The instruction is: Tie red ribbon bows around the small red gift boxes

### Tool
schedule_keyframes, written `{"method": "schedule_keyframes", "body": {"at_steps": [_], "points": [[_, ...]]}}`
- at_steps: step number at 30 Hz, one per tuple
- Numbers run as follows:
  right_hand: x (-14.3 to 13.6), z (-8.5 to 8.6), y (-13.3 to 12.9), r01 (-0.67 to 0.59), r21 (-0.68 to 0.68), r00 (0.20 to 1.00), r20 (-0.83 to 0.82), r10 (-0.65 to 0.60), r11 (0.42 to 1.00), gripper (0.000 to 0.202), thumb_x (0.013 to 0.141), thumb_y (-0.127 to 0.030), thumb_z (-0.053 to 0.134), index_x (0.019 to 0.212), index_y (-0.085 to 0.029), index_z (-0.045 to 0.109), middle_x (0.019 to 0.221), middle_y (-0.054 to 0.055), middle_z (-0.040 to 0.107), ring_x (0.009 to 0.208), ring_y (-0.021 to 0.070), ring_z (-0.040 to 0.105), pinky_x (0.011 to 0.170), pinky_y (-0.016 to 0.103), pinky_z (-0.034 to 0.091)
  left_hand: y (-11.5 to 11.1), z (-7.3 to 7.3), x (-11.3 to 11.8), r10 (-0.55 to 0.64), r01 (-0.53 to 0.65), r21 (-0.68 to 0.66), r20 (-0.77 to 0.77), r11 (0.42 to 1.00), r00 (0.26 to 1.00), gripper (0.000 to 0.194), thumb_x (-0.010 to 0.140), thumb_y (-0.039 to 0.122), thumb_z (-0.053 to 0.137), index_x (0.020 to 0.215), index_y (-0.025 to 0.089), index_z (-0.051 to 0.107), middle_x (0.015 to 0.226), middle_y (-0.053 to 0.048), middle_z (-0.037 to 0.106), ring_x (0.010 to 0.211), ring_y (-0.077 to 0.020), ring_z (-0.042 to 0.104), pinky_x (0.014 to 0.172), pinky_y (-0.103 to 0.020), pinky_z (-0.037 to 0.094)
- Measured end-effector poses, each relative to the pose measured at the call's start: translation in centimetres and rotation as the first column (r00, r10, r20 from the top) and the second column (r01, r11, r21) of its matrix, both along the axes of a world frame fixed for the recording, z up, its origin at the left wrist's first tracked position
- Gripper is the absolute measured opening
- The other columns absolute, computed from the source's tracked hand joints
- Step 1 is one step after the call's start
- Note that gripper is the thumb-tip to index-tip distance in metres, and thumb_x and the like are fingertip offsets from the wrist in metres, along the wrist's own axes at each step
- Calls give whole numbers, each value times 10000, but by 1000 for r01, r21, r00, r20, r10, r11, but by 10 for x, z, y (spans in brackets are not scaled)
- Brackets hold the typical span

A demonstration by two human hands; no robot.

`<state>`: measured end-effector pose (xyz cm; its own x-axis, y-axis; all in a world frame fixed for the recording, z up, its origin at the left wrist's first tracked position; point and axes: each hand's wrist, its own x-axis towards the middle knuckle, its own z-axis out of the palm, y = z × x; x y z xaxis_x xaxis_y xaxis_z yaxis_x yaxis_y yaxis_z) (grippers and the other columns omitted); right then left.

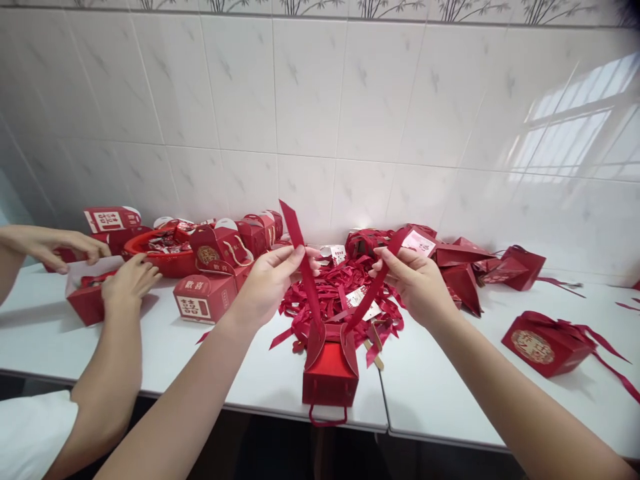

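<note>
A small red gift box (331, 383) stands upright near the table's front edge, with a cord handle hanging off its near side. From its top a dark red ribbon (311, 297) rises in two strands that spread into a V. My left hand (273, 280) pinches the left strand between thumb and fingers, and its slanted tail sticks up above. The right strand is pinched in my right hand (415, 280), held at about the same height. Behind the box lies a heap of loose red ribbons (320, 293) with a few pale cards in it.
At the left, another person's hands (127, 283) work at an open red box (87, 303). A red basin (185, 263) of wrapped sweets and several filled boxes (205, 297) stand nearby. At right are folded red boxes (460, 283) and a ribbon-tied box (547, 343). A tiled wall (310, 100) closes the back.
</note>
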<state>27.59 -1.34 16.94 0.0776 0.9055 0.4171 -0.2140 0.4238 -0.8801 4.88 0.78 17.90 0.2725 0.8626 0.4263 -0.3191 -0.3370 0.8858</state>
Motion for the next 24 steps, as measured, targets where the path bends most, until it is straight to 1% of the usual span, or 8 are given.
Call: {"method": "schedule_keyframes", "body": {"at_steps": [3,7,11,14,17,20,22,24], "points": [[-10,9,0,-160,-116,987,-3,161,980,279,734,-398,703,820,-136,659,578,-37,510,517,81,520,540,230,432,0,6,6,-94,94,-8,5,996,996,155,785,305,678,846,162,685,671,12,624,647,-96,575,658,-223,458],[-21,18,-1,-253,-184,939,187,287,950,242,765,-369,665,744,-129,640,535,-62,404,437,33,309,438,201,262,-6,9,13,-104,112,48,-140,993,985,232,851,370,578,775,162,646,541,35,541,537,-85,511,574,-218,405],[-28,23,-11,-321,-158,828,432,358,934,232,764,-365,689,829,-144,657,697,-11,530,565,66,421,511,207,334,-16,9,15,-14,67,129,-376,989,927,352,859,390,550,601,152,571,508,30,508,504,-79,436,524,-223,336],[-32,22,-17,-371,-93,806,462,370,924,270,783,-393,674,905,-153,660,736,0,557,607,82,462,549,216,374,-20,7,13,37,41,153,-472,987,881,377,826,387,588,541,151,517,494,38,475,481,-73,381,491,-229,282],[-34,16,-17,-338,36,839,463,284,940,268,857,-406,584,831,-149,656,630,-25,503,540,70,419,510,213,355,-20,5,9,56,26,154,-504,988,862,397,815,409,590,525,152,504,485,40,450,479,-77,368,495,-235,277],[-31,7,-10,-286,228,820,560,115,931,249,920,-338,494,905,-163,671,694,3,561,586,89,478,543,228,402,-15,2,3,-68,112,53,-523,992,849,375,799,464,584,602,146,604,495,37,441,490,-90,376,514,-238,310],[-25,2,-4,-282,429,746,660,-85,858,236,935,-241,462,1057,-191,657,866,47,611,756,127,554,664,267,460,-11,1,0,-177,172,-55,-486,984,856,472,816,546,504,617,143,647,531,4,497,533,-116,434,567,-252,372],[-19,-2,1,-299,620,632,698,-336,725,297,931,-157,436,1147,-218,629,997,74,603,917,163,550,778,319,467,-8,0,-3,-265,218,-161,-394,963,880,622,840,626,364,553,148,638,607,-54,593,632,-165,524,677,-288,431]]}}
